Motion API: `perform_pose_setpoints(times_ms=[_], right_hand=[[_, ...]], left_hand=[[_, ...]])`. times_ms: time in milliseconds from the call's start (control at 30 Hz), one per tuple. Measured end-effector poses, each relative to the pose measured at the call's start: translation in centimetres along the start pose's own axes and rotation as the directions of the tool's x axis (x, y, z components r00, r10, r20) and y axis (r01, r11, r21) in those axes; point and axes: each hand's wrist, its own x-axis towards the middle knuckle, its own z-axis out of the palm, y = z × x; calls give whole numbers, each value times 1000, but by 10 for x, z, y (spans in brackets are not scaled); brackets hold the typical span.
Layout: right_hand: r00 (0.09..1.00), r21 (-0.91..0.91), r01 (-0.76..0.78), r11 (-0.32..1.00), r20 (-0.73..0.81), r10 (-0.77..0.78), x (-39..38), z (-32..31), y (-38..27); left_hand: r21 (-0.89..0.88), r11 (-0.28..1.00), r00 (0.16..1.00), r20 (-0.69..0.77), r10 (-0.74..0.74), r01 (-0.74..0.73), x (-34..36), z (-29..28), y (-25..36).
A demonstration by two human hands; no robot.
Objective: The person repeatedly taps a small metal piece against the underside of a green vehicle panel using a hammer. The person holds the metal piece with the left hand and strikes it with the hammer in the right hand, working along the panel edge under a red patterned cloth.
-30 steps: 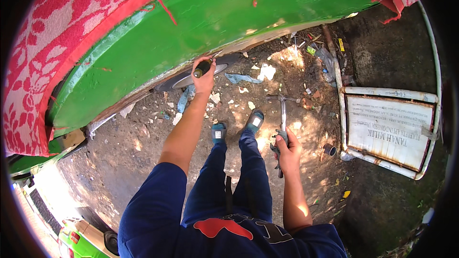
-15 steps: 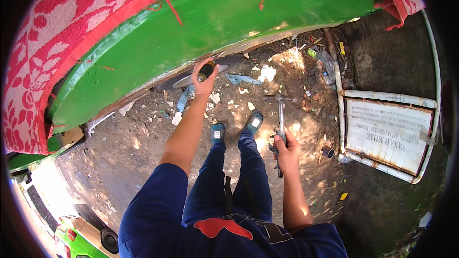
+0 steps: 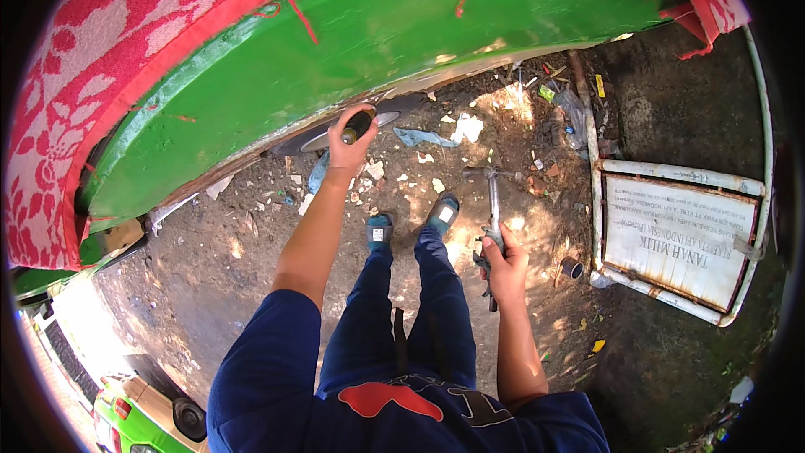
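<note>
My left hand (image 3: 350, 144) is wrapped round a black-and-yellow tool handle (image 3: 359, 125), gripped close to the lower edge of a large green painted panel (image 3: 335, 59). The butt of the handle faces up and its far end is hidden, so I cannot tell what kind of tip it has. My right hand (image 3: 506, 268) is closed on the dark grip of a hammer (image 3: 493, 205). Its metal shaft points away from me, with the head at the far end, apart from the panel and from my left hand.
A red-and-pink patterned cloth (image 3: 101, 59) drapes over the panel's top. A white sign in a rusty pipe frame (image 3: 671, 235) lies to the right. Rubble and plastic scraps (image 3: 465, 127) litter the dirt ground around my sandalled feet (image 3: 443, 211). A green vehicle (image 3: 138, 415) stands at lower left.
My left hand has shifted slightly to the left with the tool handle, which now slants more to the right. The right hand and hammer have hardly moved.
</note>
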Motion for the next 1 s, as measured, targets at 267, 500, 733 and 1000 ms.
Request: perform_pose_setpoints(times_ms=[267,500,733,1000], right_hand=[[1000,17,-15,1000,2,15,2,-2,2],[1000,-17,-20,1000,15,20,4,3,0],[999,-45,-4,999,44,6,8,3,-15],[999,-61,-23,998,45,26,11,6,-18]], left_hand=[[-36,996,996,-18,-88,87,6,3,-9],[-120,979,986,30,-164,166,17,-1,-20],[-85,994,995,74,-67,73,15,-5,-27],[-158,983,992,91,-85,99,11,-13,-34]])
